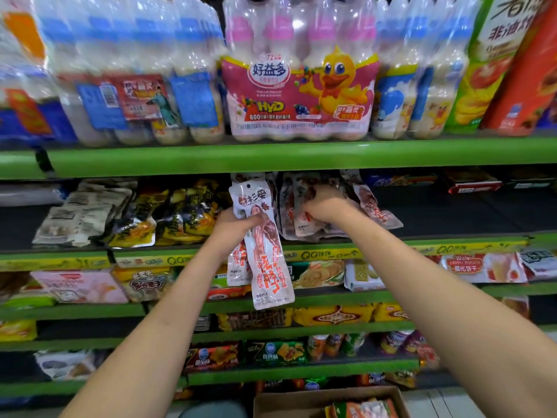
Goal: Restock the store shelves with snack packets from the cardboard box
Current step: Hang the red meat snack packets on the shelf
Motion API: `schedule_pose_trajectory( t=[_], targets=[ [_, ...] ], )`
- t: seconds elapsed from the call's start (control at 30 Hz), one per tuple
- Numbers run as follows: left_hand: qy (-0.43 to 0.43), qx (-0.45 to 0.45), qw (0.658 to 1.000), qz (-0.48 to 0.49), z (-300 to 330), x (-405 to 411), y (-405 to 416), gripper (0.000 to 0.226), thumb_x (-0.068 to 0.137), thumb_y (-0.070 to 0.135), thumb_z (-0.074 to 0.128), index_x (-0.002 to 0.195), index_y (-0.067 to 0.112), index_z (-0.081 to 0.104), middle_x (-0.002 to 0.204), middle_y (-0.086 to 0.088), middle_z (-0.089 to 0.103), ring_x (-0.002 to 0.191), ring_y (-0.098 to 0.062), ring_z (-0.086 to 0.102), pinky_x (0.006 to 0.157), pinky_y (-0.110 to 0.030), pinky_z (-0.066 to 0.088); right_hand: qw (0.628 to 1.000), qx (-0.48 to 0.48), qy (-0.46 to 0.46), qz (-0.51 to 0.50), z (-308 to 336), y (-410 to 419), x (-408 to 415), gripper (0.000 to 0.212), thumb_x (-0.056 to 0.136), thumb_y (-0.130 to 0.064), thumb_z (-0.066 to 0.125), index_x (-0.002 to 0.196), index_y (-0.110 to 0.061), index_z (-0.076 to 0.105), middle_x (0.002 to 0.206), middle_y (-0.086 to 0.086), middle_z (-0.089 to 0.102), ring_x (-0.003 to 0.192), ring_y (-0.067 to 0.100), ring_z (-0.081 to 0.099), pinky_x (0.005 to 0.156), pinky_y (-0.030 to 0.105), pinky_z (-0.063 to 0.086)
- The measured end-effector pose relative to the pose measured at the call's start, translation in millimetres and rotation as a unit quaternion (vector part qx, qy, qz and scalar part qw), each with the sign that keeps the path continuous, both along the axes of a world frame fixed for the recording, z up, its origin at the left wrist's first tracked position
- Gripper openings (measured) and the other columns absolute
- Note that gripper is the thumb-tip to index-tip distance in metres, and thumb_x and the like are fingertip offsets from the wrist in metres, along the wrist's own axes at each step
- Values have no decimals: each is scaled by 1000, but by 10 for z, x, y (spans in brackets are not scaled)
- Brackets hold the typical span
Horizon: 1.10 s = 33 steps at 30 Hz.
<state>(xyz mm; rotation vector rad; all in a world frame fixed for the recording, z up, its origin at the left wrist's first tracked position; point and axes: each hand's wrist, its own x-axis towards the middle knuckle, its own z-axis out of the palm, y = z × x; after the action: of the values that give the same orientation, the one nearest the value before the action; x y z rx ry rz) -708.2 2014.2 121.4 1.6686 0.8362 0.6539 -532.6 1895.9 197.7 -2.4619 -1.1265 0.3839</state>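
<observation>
Packets (pixel 265 251) are held in the left hand (pixel 232 233), fingers curled round their upper part, long axis near vertical, tops pointing up toward the shelf (pixel 437 241) gap. At least two packets are gripped together. The right hand (pixel 325 206) is up and to the right, reached into the stack (pixel 304 212) of like packets on the shelf; its fingers are curled into them, though a firm grip cannot be told. The stack lies just right of the held tops, so the left hand is judged nearer for insertion. The box (pixel 301 399) sits low, well below both hands.
</observation>
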Motion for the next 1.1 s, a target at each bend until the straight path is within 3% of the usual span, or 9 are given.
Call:
schedule_pose_trajectory(
  t=[0.07,0.13,0.23,0.43,0.57,0.77,0.9,1.03,1.1],
  targets=[
    [11,2,1000,1,20,-4,-17,73,84,42,77,144,13,46,122,5,58,122,-20,54,92,-24,34,1000,1,-13,2,-25,-26,-38,42,97,-31,58,127,-3,60,128,19,63,107,32,62,77,29,46],
    [12,5,1000,9,58,-20,-45,73,85,41,77,144,13,46,109,11,51,112,-13,51,88,-19,35,999,41,-1,-11,-35,-84,-48,43,96,-30,59,130,-4,60,125,19,65,105,32,64,78,30,50],
    [6,3,1000,6,107,-22,-102,77,85,43,76,147,11,42,120,6,51,108,-11,45,92,-24,34,994,100,23,-28,-28,-244,-48,42,95,-25,60,134,-11,58,113,17,69,83,28,66,64,25,48],
    [2,-20,1000,10,209,-62,-147,92,81,49,79,151,8,36,152,-10,47,133,-26,48,100,-33,34,976,212,-34,32,-170,-655,-338,22,93,-17,58,113,-12,66,126,8,58,106,20,58,89,32,45],
    [-61,-54,996,42,356,-122,-212,79,76,43,84,139,10,49,132,-5,62,121,-24,58,101,-34,39,968,219,11,120,-326,-817,-681,26,96,-22,60,122,-17,60,114,-7,56,109,11,55,102,37,48],
    [-78,-39,996,-20,438,-279,-574,26,81,44,79,102,29,75,102,13,78,97,-2,72,97,-34,49,941,250,198,114,-417,-902,-1028,58,92,-29,69,138,-38,36,107,-44,49,95,-29,50,74,-1,42],
    [-85,-88,990,-70,336,-364,-842,52,81,53,74,126,28,66,120,8,74,113,-13,69,99,-36,51,899,284,330,49,-641,-1067,-1097,44,91,-10,70,124,-34,52,112,-12,69,91,4,71,82,36,61],
    [-73,-171,978,-92,200,-469,-918,34,84,50,69,113,34,68,113,7,76,104,-15,73,86,-32,58,859,340,383,-27,-848,-1304,-1051,33,94,-1,62,111,-30,62,102,-7,75,90,16,74,77,41,61],
    [-57,-188,978,-73,110,-485,-928,30,90,32,72,120,27,65,106,5,78,98,-18,74,81,-34,59,848,363,382,-52,-914,-1389,-970,31,94,-2,63,112,-27,62,99,-4,75,90,20,73,80,45,59]
  ],
)
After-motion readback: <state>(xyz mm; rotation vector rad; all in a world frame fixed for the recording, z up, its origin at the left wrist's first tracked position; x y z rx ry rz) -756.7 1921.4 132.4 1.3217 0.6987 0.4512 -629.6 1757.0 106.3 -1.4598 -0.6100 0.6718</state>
